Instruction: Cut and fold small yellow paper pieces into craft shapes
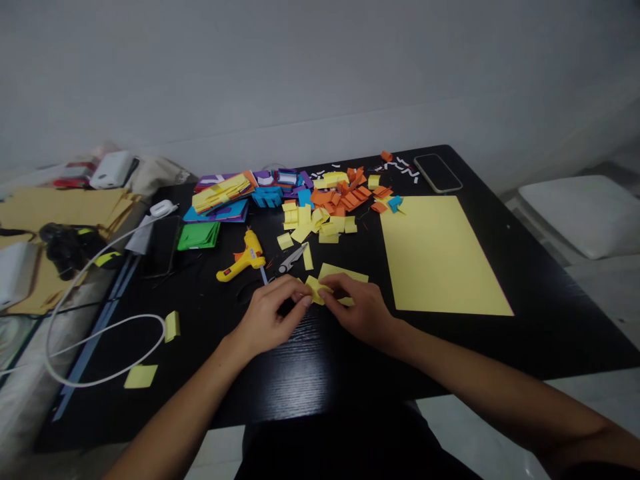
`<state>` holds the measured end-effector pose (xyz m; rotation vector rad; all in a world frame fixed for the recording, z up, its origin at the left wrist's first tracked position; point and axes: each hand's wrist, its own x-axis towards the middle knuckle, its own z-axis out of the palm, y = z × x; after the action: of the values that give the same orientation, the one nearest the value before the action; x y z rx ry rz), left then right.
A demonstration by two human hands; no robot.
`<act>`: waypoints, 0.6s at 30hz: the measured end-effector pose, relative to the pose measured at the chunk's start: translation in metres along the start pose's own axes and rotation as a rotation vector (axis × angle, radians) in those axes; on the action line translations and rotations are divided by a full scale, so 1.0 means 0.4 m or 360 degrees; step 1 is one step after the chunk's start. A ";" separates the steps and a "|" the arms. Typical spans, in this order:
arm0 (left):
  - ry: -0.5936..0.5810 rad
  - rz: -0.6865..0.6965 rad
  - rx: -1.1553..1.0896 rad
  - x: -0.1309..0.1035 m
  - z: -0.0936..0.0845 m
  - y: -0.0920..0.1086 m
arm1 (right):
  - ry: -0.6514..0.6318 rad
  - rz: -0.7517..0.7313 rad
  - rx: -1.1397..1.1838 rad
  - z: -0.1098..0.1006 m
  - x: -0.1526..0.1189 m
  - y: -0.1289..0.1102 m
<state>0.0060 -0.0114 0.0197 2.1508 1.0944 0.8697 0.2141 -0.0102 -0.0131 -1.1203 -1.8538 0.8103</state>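
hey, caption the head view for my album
Left hand and right hand hold a small yellow paper piece over a black wood-grained table.

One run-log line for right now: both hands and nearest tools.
left hand: pinching yellow paper piece | right hand: pinching same piece | tools: scissors, yellow glue gun beyond left hand

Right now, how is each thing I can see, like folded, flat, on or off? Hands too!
Left hand: fingers closed on the small yellow paper
Right hand: fingers closed on it too
Small yellow paper: bent, partly hidden
Large yellow sheet: flat
Glue gun: on its side; heat, can't tell
Scissors: lying down, partly hidden
Far-right phone: flat, screen dark
Orange pieces: folded, heaped
Green papers: folded, stacked
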 end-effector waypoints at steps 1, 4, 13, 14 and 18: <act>0.0005 -0.0009 0.0007 0.001 -0.001 0.001 | -0.0006 -0.0056 -0.0078 0.000 -0.002 0.003; 0.0029 -0.0080 0.0036 0.004 0.002 0.002 | -0.0004 -0.0247 -0.0174 0.001 -0.002 0.011; 0.0003 -0.0474 -0.0349 -0.002 0.023 -0.016 | 0.0022 -0.0544 -0.0132 0.001 -0.007 0.012; 0.0018 -0.0476 -0.0394 -0.002 0.023 -0.017 | 0.0026 -0.0542 -0.0114 0.001 -0.008 0.010; 0.0014 -0.0455 -0.0406 -0.002 0.024 -0.017 | 0.0071 -0.0514 -0.0050 0.004 -0.014 0.000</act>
<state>0.0095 -0.0105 0.0085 1.7343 1.1895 0.8358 0.2143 -0.0153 -0.0158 -0.8201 -1.9492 0.5670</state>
